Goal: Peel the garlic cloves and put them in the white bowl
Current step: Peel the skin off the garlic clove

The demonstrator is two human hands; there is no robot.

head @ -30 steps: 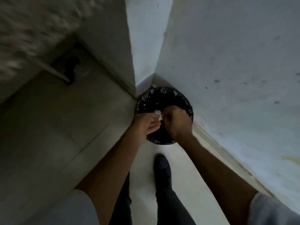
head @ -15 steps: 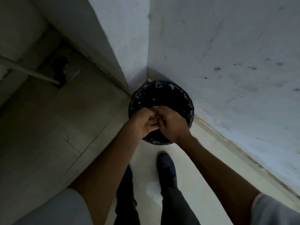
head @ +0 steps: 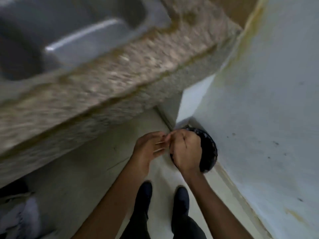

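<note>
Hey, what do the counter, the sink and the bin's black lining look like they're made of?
Counter: speckled stone, probably granite, though blurred. Sink: likely stainless steel, grey with a soft sheen. Bin lining: thin glossy plastic, crinkled.

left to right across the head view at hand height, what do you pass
stone counter → left hand → right hand → black-lined bin → white wall
</note>
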